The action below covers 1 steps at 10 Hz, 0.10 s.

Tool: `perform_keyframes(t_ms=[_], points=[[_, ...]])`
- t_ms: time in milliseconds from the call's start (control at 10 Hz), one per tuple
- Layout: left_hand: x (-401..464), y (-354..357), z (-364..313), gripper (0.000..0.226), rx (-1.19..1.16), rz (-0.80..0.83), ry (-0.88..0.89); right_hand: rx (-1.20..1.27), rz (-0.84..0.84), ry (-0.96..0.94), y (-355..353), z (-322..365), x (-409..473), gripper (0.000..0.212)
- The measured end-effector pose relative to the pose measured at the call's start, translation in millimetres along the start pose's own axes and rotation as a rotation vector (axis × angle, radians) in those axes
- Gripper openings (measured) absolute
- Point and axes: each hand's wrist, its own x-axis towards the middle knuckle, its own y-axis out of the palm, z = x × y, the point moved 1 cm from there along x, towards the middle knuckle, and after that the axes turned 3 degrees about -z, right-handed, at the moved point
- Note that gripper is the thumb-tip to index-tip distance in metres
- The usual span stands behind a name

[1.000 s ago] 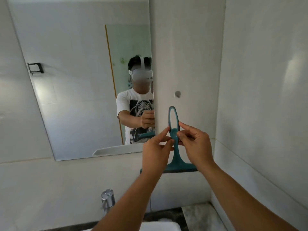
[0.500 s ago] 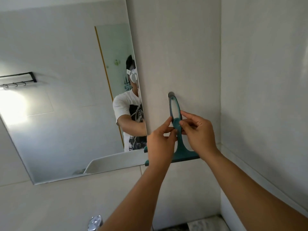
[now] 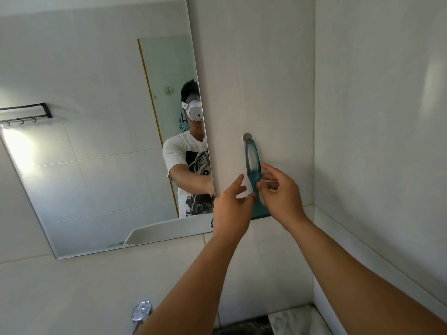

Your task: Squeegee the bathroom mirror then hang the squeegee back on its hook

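Observation:
The teal squeegee [image 3: 254, 176] hangs upright on the tiled wall, its handle loop over the round metal hook [image 3: 247, 137]. The blade end shows below my hands. My left hand [image 3: 232, 209] is just left of the handle with fingers spread, its fingertips close to the handle. My right hand [image 3: 281, 192] is just right of the handle, thumb and fingers apart, with nothing pinched between them. The mirror [image 3: 96, 165] fills the wall to the left and reflects a person in a white printed T-shirt.
A side wall [image 3: 375, 117] meets the hook wall in a corner close on the right, with a tiled ledge [image 3: 338, 228] below. A chrome tap [image 3: 141, 310] and a marble counter [image 3: 295, 320] lie at the bottom. A black towel rack shows in the mirror's reflection.
Both hands lifted the squeegee up the wall and set its loop over the hook. Their fingers have now spread away from the handle. The camera turned right and up.

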Motion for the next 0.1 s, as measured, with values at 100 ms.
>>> perform_keyframes(t_ms=[100], points=[[-15.3,-17.8,-0.8,0.051,0.022,-0.015,0.005,-0.080,0.005,0.002,-1.5,8.3,-17.4,0.046]])
